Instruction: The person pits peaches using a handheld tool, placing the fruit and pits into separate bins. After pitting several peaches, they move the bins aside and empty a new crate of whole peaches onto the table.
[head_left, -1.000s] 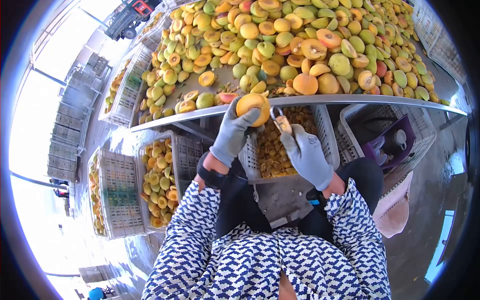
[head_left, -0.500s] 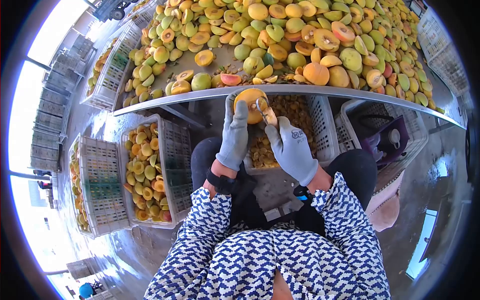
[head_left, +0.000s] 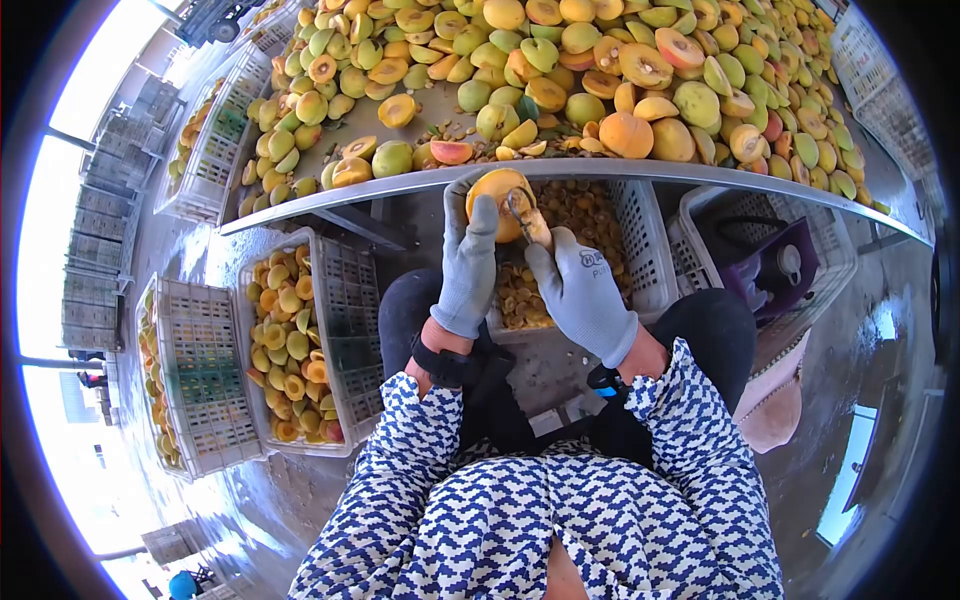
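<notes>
My left hand (head_left: 470, 260), in a grey glove, holds a yellow-orange fruit half (head_left: 487, 193) just in front of the table's metal edge. In my right hand (head_left: 585, 295), also gloved, is a small pitting tool (head_left: 536, 226) with a light handle and a curved metal loop. The loop rests against the cut face of the fruit half. Beyond the edge, a large heap of halved and whole fruit (head_left: 625, 135) covers much of the metal table (head_left: 400, 188). Beneath my hands, a crate (head_left: 650, 240) holds small orange-brown pieces.
Two white crates of fruit halves (head_left: 345, 350) (head_left: 210, 370) stand on the floor at the left. Another crate (head_left: 840, 265) at the right holds a purple bag (head_left: 775, 275). More crates stand past the table's left and right ends. A pink cloth item (head_left: 775, 410) lies at the lower right.
The view has shifted slightly, so the table and heap appear a little higher and further left. Both hands keep their holds, and the tool's loop has turned slightly against the fruit half.
</notes>
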